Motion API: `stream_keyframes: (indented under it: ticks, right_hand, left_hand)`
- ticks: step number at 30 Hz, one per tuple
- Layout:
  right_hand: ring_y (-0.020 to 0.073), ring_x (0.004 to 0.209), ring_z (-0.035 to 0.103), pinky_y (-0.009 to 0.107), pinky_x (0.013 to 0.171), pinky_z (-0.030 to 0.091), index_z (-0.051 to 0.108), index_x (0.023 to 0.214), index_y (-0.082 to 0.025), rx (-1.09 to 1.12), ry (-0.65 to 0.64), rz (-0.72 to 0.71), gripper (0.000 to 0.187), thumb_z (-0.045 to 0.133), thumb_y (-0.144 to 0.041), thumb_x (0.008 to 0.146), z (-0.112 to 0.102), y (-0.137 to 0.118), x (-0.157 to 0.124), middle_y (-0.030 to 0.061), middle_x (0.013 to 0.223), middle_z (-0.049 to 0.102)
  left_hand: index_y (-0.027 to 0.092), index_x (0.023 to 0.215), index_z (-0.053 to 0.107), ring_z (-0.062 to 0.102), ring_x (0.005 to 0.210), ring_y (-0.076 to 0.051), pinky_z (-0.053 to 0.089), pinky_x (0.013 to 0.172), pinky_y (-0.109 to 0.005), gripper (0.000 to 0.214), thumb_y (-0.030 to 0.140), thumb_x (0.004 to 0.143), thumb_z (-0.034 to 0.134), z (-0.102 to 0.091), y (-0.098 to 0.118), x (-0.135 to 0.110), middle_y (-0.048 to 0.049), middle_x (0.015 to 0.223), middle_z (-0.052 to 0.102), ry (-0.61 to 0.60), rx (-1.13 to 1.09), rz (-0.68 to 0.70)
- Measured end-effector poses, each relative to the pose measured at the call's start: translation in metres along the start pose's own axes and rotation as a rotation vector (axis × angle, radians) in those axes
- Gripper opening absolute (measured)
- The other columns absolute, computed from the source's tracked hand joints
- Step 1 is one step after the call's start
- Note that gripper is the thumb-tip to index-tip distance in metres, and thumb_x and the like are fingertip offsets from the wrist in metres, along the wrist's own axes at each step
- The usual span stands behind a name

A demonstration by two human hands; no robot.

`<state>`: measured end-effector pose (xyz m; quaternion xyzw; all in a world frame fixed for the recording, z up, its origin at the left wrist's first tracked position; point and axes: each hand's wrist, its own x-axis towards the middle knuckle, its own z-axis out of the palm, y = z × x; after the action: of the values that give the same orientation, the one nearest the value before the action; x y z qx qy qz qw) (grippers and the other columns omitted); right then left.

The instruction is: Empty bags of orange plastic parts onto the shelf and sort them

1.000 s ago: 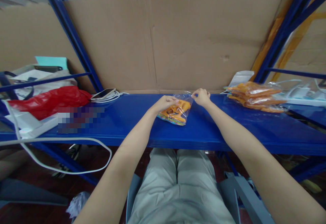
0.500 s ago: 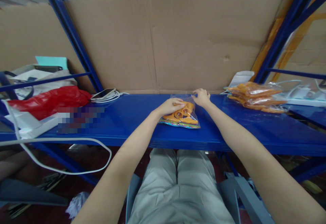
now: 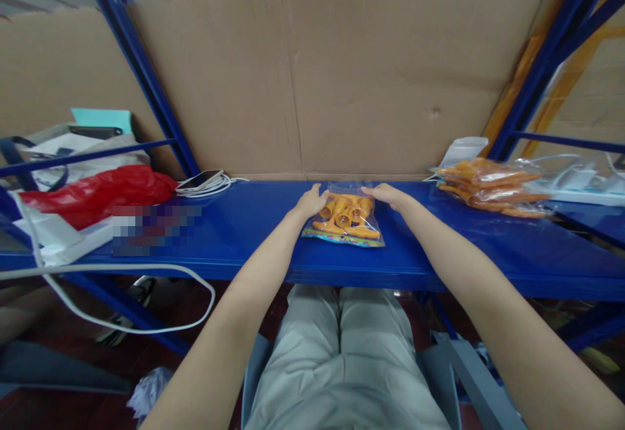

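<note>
A clear plastic bag (image 3: pixel 367 229) full of orange plastic pieces (image 3: pixel 343 219), some tube-shaped with round openings, lies flat on the blue shelf in front of me. Its near edge has a colourful printed strip. My left hand (image 3: pixel 311 202) is at the bag's upper left side, thumb and fingers apart, with the thumb near the plastic. At the upper right corner, my right hand (image 3: pixel 389 196) has its fingers together on the bag's edge. What its underside touches is hidden.
More bags of orange pieces (image 3: pixel 488 186) are stacked at the right, by a white power strip (image 3: pixel 588 192). On the left are a phone (image 3: pixel 202 181) with a coiled white cable, a red plastic bag (image 3: pixel 110 192) and a looping white cord (image 3: pixel 208 300). Cardboard (image 3: pixel 361 78) closes off the back.
My left hand has moved left off the orange pieces to the bag's side. My right hand has lowered slightly at the upper right corner. The bag has hardly moved.
</note>
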<state>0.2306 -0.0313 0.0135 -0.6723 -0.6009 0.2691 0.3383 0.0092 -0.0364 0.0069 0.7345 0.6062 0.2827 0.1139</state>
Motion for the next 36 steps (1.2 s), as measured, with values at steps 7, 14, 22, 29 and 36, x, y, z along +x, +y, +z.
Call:
stream_keyframes:
  ticks: [7,14,22,29,36]
  right_hand:
    - [0.0093,0.057,0.049,0.021,0.061,0.041,0.055,0.051,-0.015,0.102,0.080,-0.048,0.029,0.065,-0.009,0.078,0.005,-0.002,0.000,-0.0025,0.051,0.055]
    - [0.0071,0.049,0.044,0.019,0.052,0.036,0.050,0.050,-0.016,0.207,0.026,-0.045,0.035,0.063,-0.008,0.081,0.007,-0.001,-0.001,-0.0038,0.046,0.048]
    - [0.0068,0.048,0.040,0.019,0.052,0.034,0.050,0.050,-0.016,0.193,0.018,-0.026,0.033,0.065,-0.009,0.079,0.008,0.000,-0.001,-0.0051,0.045,0.046]
    - [0.0071,0.049,0.040,0.020,0.052,0.033,0.049,0.052,-0.016,0.142,-0.011,-0.023,0.033,0.062,-0.009,0.081,0.009,0.003,0.007,-0.0045,0.047,0.047]
    - [0.0079,0.050,0.043,0.019,0.051,0.036,0.052,0.054,-0.017,0.133,-0.089,-0.052,0.030,0.066,-0.013,0.080,0.005,0.005,0.010,-0.0031,0.049,0.050]
  left_hand:
    - [0.015,0.092,0.075,0.067,0.107,-0.027,0.048,0.094,-0.031,0.022,0.024,0.086,0.056,-0.006,0.006,-0.002,-0.0120,0.107,0.074,-0.041,-0.076,0.105]
    - [0.014,0.122,0.063,0.069,0.072,-0.018,0.052,0.067,-0.024,0.038,0.020,0.084,0.057,-0.002,0.005,-0.002,-0.0053,0.080,0.073,-0.079,-0.267,-0.075]
    - [0.007,0.109,0.065,0.061,0.050,-0.017,0.045,0.050,-0.022,0.028,0.023,0.091,0.050,-0.007,0.002,0.010,-0.0035,0.050,0.059,-0.257,-0.378,-0.306]
    - [0.011,0.075,0.067,0.067,0.061,-0.024,0.051,0.060,-0.030,0.029,0.036,0.087,0.059,0.000,0.001,0.030,-0.0098,0.051,0.060,-0.306,-0.349,-0.390]
    - [0.014,0.083,0.066,0.067,0.063,-0.022,0.054,0.065,-0.030,0.023,0.033,0.089,0.055,-0.004,0.003,0.032,-0.0063,0.054,0.060,-0.367,-0.336,-0.437]
